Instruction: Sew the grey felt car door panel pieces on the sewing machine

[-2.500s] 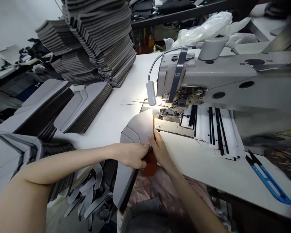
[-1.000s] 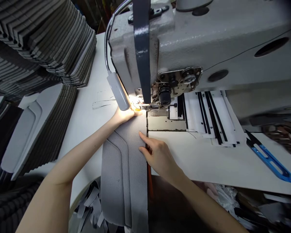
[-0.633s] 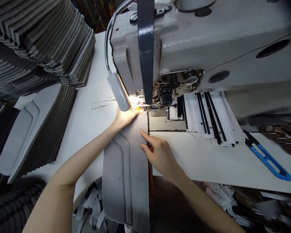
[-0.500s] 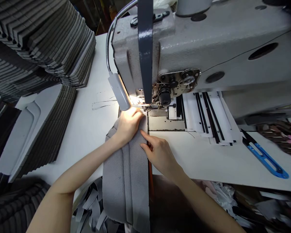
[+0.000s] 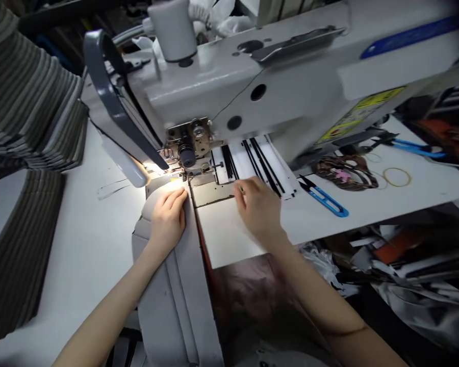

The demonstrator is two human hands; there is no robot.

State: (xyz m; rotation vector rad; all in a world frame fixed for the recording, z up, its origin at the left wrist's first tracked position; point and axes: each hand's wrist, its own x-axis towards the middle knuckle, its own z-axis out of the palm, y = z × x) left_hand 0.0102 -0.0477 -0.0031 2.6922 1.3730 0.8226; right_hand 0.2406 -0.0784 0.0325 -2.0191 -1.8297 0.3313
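Left hand point(image 5: 167, 219) flat on panel point(image 5: 158, 311) at sewing machine point(image 5: 214, 99) — feeding step, seemingly, next calling for straight edge; right hand point(image 5: 259, 211) curled, grip unclear.

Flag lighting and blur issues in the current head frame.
Head view: the lamp makes a bright hotspot beside the sewing machine's needle area; also head view, the right hand looks soft, probably motion blur; head view again, the area below the table is dim, and the upper-right corner goes nearly black.

Sewing workshop, sewing machine point(image 5: 202, 89), stacked grey panels point(image 5: 30, 107)
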